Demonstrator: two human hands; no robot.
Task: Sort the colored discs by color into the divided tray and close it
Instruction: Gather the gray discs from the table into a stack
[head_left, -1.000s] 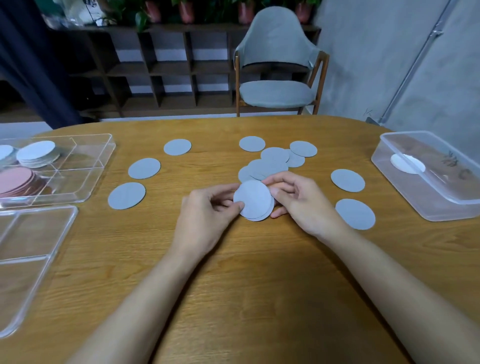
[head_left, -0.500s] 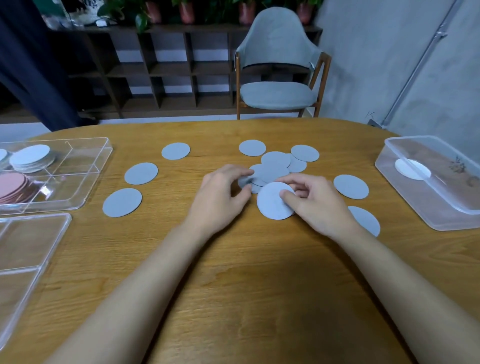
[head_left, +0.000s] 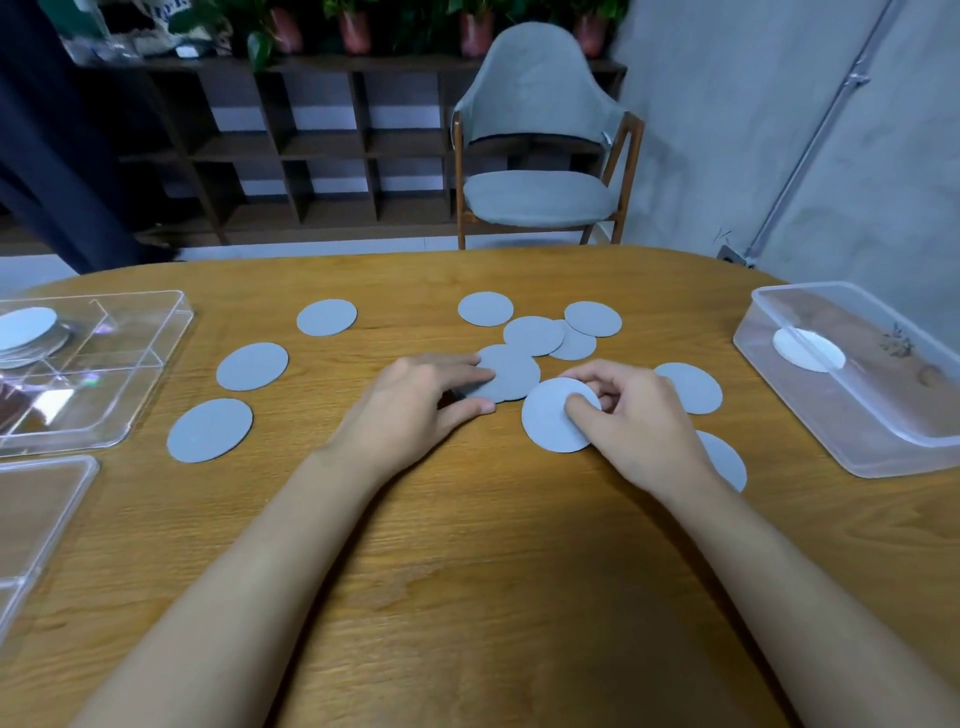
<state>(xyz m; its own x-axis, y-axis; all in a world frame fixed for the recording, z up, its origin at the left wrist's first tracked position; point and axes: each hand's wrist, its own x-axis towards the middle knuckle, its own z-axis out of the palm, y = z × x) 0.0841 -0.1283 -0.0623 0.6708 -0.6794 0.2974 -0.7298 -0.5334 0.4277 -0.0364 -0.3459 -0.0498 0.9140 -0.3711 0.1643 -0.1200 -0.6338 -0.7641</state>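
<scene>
Several grey discs lie scattered on the wooden table (head_left: 467, 571). My right hand (head_left: 639, 421) grips a small stack of grey discs (head_left: 548, 421), thumb on top and fingers curled behind. My left hand (head_left: 415, 405) pinches the near edge of another grey disc (head_left: 511, 371) in the central pile. The clear divided tray (head_left: 140, 384) stands at the far left, with a white stack (head_left: 26, 327) in its back compartment and a dark reddish stack partly out of view. Its clear lid (head_left: 47, 499) lies in front of it.
Loose grey discs lie at left (head_left: 210, 430) (head_left: 252, 365) (head_left: 326, 317), at the back (head_left: 485, 308) (head_left: 592, 318) and by my right wrist (head_left: 693, 387). A clear tub (head_left: 810, 441) with one white disc (head_left: 808, 351) stands at the right. A grey chair (head_left: 537, 197) is behind the table.
My left hand let go of the stack and moved back to the central pile, now pinching a disc there. My right hand kept the stack and shifted it slightly right.
</scene>
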